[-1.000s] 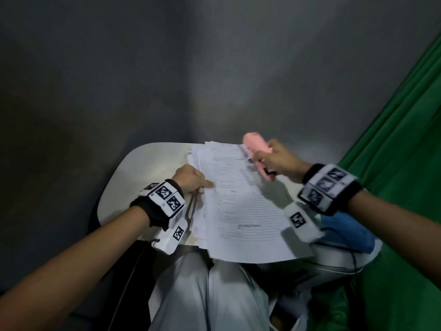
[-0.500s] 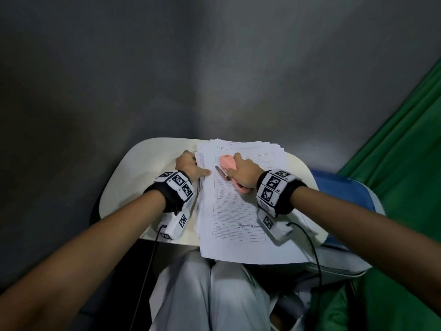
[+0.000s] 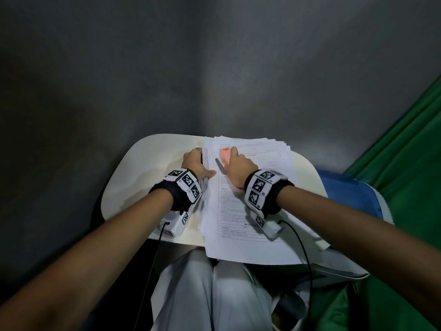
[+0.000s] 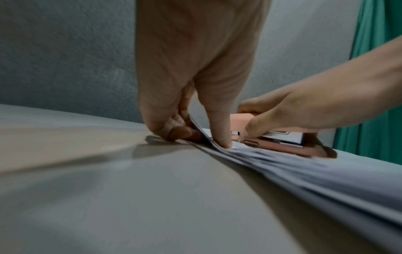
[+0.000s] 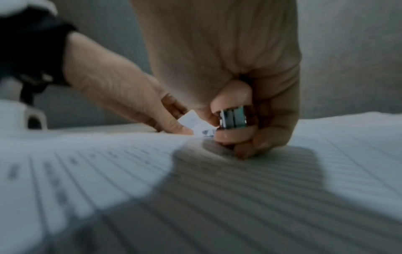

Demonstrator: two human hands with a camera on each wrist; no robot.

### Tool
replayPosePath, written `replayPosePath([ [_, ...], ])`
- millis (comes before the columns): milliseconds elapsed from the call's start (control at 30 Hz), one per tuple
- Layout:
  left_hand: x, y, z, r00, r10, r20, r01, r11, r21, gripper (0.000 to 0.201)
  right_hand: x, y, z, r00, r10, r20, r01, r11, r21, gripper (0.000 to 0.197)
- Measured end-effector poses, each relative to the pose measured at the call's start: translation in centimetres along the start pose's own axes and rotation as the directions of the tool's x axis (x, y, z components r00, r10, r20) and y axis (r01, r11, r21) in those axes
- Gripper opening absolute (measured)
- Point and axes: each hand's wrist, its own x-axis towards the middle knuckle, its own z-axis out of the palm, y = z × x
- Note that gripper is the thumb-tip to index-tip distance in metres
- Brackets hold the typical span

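You are gripping a pink stapler [image 3: 225,156] in your right hand [image 3: 238,167]. Your fingers are curling tight around its smooth, rounded plastic body, and a shiny metal part is showing between its pink halves. The stapler is sitting on the far left corner of the papers [image 3: 241,225], just beside your left hand [image 3: 196,164]. Your left hand is pinching that corner, thumb on top and fingers curled under the edge, and one thin corner is lifting up a little. The papers are a loose stack of flat white sheets with printed lines, and their edges are fanning out unevenly. They are lying on a smooth, pale bench [image 3: 148,168] with round corners, and their near end is hanging over its edge. A green cloth [image 3: 393,163] with soft folds is hanging on your right.
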Motion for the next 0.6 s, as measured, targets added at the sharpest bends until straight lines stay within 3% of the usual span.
replayPosePath([
  [100,0.2,-0.3,0.1,1.0,0.007,0.009,-0.007,1.0,0.009,0.057,0.6,-0.1,0.6,0.998,-0.035,-0.053,0.031,0.998,-0.062,0.056],
  [233,0.2,-0.3,0.1,0.999,0.025,0.026,-0.026,0.999,0.032,0.055,0.9,0.2,0.1,1.0,-0.02,-0.008,0.02,1.0,-0.016,0.052],
  [400,0.0,0.0,0.1,0.999,0.031,0.019,-0.032,0.998,0.055,0.054,1.2,-1.4,0.1,0.991,0.136,0.013,-0.135,0.966,0.218,0.049],
  [533,0.0,-0.1,-0.1,0.999,-0.033,0.021,0.032,0.999,0.032,0.066,1.7,-0.8,-0.8,0.957,0.287,0.045,-0.265,0.8,0.538,0.046],
  [600,-0.1,0.1,-0.4,0.999,-0.047,0.028,0.047,0.999,-0.007,0.078,1.7,0.9,-1.5,0.95,0.312,0.017,-0.269,0.79,0.551,0.045],
])
